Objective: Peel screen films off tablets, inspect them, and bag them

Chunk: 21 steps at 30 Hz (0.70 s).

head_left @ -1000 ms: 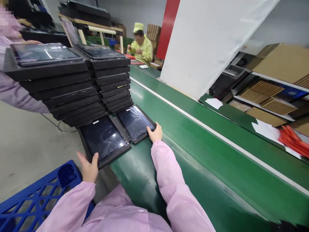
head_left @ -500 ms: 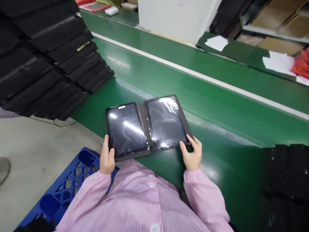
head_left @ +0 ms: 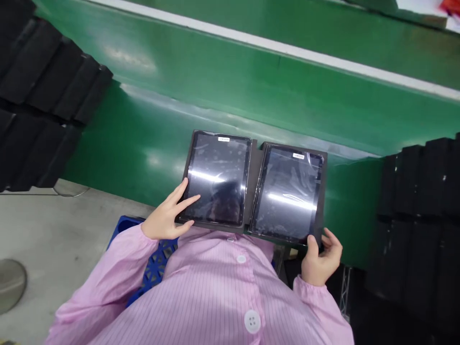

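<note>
Two tablets in clear film lie side by side, each in a shallow black box half. The left tablet (head_left: 219, 191) and the right tablet (head_left: 287, 187) both bear a small white label near the top edge. A black strip (head_left: 254, 177) runs between them. My left hand (head_left: 167, 213) rests with spread fingers on the lower left corner of the left tablet. At the lower right corner, my right hand (head_left: 321, 258) grips the black box (head_left: 321, 201), thumb on top and fingers curled at its side.
Stacked black boxes (head_left: 46, 72) stand at the left, more black boxes (head_left: 420, 211) at the right. Behind the tablets, a white strip (head_left: 251, 43) crosses the green table (head_left: 140, 139). Below left are a blue plastic pallet (head_left: 156, 266) and the floor (head_left: 72, 239).
The view has tilted down and shifted. My left hand has moved from the box's left side onto the tablet's corner with fingers spread. My right hand has moved toward the box's outer corner.
</note>
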Each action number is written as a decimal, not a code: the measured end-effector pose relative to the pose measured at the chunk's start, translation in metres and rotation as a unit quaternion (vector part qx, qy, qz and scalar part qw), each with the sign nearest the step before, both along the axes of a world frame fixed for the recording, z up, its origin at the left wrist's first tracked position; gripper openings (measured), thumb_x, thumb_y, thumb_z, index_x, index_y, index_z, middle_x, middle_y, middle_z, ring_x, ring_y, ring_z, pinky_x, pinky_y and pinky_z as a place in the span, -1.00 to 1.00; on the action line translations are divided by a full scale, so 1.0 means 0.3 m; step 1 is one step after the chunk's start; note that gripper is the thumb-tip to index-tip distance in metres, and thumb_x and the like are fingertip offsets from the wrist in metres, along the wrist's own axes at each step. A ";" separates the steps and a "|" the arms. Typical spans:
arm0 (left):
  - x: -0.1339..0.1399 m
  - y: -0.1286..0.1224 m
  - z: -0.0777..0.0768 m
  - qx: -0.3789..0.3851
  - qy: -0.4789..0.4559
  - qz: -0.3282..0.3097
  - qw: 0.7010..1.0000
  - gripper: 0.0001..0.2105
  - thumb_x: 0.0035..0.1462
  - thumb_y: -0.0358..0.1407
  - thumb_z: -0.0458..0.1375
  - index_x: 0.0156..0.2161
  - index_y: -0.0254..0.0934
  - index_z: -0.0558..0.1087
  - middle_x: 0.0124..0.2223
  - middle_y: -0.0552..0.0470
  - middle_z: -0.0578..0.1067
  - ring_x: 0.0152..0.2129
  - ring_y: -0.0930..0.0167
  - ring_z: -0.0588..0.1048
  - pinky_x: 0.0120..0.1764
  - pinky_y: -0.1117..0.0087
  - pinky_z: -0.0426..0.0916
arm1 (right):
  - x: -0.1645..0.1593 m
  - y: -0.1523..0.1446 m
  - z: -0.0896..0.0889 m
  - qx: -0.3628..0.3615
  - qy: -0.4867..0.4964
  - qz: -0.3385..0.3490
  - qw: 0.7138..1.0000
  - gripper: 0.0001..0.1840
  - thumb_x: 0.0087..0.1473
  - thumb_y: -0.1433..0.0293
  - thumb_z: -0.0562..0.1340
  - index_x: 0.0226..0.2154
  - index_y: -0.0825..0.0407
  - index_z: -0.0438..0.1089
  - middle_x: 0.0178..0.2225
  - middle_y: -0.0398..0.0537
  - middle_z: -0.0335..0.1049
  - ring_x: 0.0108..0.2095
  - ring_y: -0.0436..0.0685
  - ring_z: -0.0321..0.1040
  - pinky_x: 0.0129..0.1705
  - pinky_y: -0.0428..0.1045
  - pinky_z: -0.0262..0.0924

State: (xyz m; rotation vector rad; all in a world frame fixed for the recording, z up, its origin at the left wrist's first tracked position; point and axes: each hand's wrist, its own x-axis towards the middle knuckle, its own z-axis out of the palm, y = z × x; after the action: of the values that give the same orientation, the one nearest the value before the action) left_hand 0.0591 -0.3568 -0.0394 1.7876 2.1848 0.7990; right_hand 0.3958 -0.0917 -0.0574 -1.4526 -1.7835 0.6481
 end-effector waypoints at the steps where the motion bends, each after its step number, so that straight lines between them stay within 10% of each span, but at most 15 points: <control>1: -0.006 -0.005 0.016 -0.013 0.018 -0.005 1.000 -0.45 0.26 -0.24 0.18 0.31 -0.32 0.27 0.49 -0.30 -0.19 0.38 -0.02 0.05 0.26 -0.03 0.26 | 0.006 0.010 0.008 -0.010 -0.008 0.003 1.000 -0.45 -0.01 0.13 0.36 -0.02 0.10 0.47 -0.24 0.02 0.41 -0.21 0.20 0.38 0.03 0.26 0.28; 10: -0.046 -0.021 0.070 -0.001 0.048 -0.033 0.998 -0.72 0.26 -0.18 0.25 0.06 -0.10 0.54 0.30 -0.14 0.36 0.19 0.05 0.41 0.19 -0.15 0.35 | -0.048 0.134 0.088 -0.004 0.004 0.031 1.000 -0.61 -0.01 0.31 0.37 -0.09 0.07 0.51 -0.35 -0.06 0.46 -0.33 0.12 0.42 -0.13 0.13 0.31; 17: -0.023 -0.020 0.064 0.057 0.038 -0.027 0.997 -0.86 0.25 -0.37 0.22 -0.12 -0.15 0.59 0.04 0.00 0.60 0.02 0.22 0.56 0.02 0.18 0.57 | -0.228 0.063 0.157 0.013 0.009 0.151 0.988 -0.73 0.09 0.42 0.33 -0.10 0.02 0.51 -0.34 -0.05 0.48 -0.31 0.13 0.43 -0.14 0.13 0.31; 21: 0.006 -0.015 0.020 0.073 -0.014 0.137 0.988 -0.95 0.21 -0.44 0.24 -0.25 -0.26 0.55 -0.17 0.04 0.66 -0.14 0.34 0.63 -0.06 0.39 0.53 | -0.319 0.009 0.178 0.010 -0.056 0.340 0.939 -0.78 0.14 0.46 0.29 -0.13 -0.04 0.48 -0.38 -0.16 0.51 -0.34 0.08 0.43 0.00 0.19 0.26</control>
State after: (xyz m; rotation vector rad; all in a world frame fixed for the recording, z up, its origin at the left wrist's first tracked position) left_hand 0.0610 -0.3614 -0.0334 1.5419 2.4445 1.0617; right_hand 0.3002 -0.0889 -0.0041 -0.8420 -2.3907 0.8894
